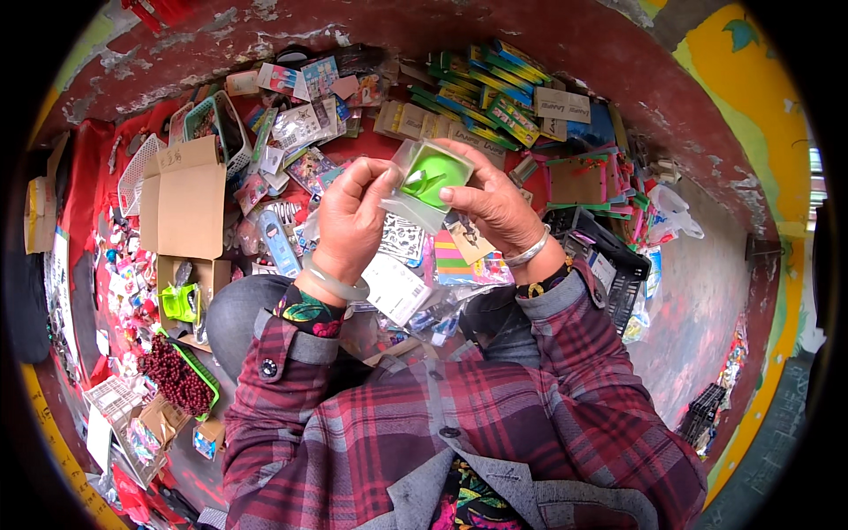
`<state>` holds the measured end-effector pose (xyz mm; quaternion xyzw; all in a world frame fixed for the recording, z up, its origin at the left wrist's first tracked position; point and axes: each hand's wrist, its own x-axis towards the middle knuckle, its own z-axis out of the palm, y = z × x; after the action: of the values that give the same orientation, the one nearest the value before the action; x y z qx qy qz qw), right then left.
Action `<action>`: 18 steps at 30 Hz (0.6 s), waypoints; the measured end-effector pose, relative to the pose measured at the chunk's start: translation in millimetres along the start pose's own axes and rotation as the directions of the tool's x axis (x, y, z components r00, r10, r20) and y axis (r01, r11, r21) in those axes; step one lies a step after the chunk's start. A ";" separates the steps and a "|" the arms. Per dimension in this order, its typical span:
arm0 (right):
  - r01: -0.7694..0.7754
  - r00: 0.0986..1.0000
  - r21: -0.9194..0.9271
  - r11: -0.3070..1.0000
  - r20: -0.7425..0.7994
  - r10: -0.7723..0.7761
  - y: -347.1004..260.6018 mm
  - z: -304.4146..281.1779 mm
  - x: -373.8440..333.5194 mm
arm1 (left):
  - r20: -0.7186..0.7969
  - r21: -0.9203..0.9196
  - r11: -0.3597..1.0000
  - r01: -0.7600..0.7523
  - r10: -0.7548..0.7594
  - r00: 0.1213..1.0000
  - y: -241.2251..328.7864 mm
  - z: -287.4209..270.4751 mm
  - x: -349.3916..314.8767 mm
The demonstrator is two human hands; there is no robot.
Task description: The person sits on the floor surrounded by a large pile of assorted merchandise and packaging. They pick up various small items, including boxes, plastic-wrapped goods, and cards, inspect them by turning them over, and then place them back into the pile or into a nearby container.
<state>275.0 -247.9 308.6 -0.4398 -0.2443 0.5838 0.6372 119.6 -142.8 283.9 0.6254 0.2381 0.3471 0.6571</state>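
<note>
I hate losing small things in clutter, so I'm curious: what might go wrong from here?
The green item, held up in clear wrapping between the left hand and right hand, might slip and drop onto the white sheet or among the things around it. The wrapping looks thin and could tear if pulled hard. The yellow-and-green boxes lie loosely heaped, so a knock might send some sliding.

Looks like a trinket stall or its stockroom, can't tell which. Stacked narrow cartons [514,121] at 1 o'clock, carded packs [281,79] at 11, open cardboard box [190,194] at 10, dark-red beads [175,375] at 8; peeling red wall [442,32] at 12.
</note>
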 end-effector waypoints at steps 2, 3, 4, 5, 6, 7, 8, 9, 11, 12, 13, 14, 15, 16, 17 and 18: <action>-0.022 1.000 0.015 1.000 -0.020 0.023 1.8 -2.7 0.7 | 0.053 0.179 0.974 -0.136 0.128 0.990 -1.8 0.5 -0.8; -0.034 0.999 0.022 0.999 -0.031 0.034 3.6 -4.8 1.2 | 0.088 0.263 0.943 -0.204 0.187 0.978 -2.6 1.0 -1.3; -0.007 0.999 0.002 1.000 -0.043 0.007 7.1 -7.1 2.2 | 0.108 0.303 0.917 -0.258 0.236 0.966 -2.2 3.4 -1.8; 0.019 0.998 -0.019 1.000 -0.055 -0.020 11.3 -10.1 3.6 | 0.129 0.341 0.887 -0.311 0.284 0.950 -1.2 7.1 -2.1; 0.045 0.997 -0.041 0.998 -0.065 -0.048 13.8 -12.0 4.4 | 0.152 0.377 0.852 -0.363 0.329 0.932 -0.1 9.1 -2.1; 0.039 0.997 -0.037 0.999 -0.060 -0.041 14.0 -13.4 4.5 | 0.209 0.412 0.807 -0.423 0.368 0.906 1.3 8.5 -1.1; 0.032 0.998 -0.032 0.999 -0.052 -0.034 14.1 -14.8 4.7 | 0.187 0.375 0.844 -0.384 0.337 0.923 5.6 9.8 -1.9; 0.026 0.999 -0.027 0.999 -0.043 -0.027 14.1 -15.5 4.7 | 0.167 0.336 0.877 -0.344 0.304 0.938 11.2 12.6 -3.6; 0.025 0.998 -0.048 0.999 -0.048 -0.027 14.2 -14.1 5.0 | 0.207 0.324 0.876 -0.357 0.302 0.930 12.9 12.1 -3.4; 0.025 0.998 -0.059 0.998 -0.052 -0.028 13.8 -13.2 4.6 | 0.267 0.349 0.842 -0.411 0.331 0.905 10.7 8.2 -1.1; 0.023 0.999 -0.063 0.998 -0.029 -0.025 12.2 -11.9 3.4 | 0.326 0.369 0.805 -0.464 0.356 0.876 9.2 5.3 0.5; 0.020 1.000 -0.069 0.997 -0.007 -0.020 10.0 -10.3 1.9 | 0.352 0.376 0.796 -0.473 0.350 0.868 8.7 3.9 1.0; 0.017 1.000 -0.074 0.997 0.016 -0.015 8.6 -9.6 0.9 | 0.378 0.383 0.787 -0.483 0.343 0.860 8.3 2.9 1.5; 0.011 0.999 -0.079 0.997 0.046 -0.008 7.9 -10.3 0.9 | 0.404 0.390 0.778 -0.492 0.336 0.851 7.8 2.5 1.8; 0.007 0.997 -0.083 0.997 0.079 0.000 7.2 -11.0 1.4 | 0.380 0.382 0.803 -0.457 0.315 0.870 6.0 2.6 1.5; 0.002 0.994 -0.087 0.996 0.112 0.007 6.9 -11.2 1.7 | 0.356 0.373 0.827 -0.421 0.292 0.888 3.0 2.8 0.8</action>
<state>280.9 -249.8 296.9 -0.4340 -0.3045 0.5972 0.6019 121.7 -144.1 287.2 0.8339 0.0912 0.3087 0.4483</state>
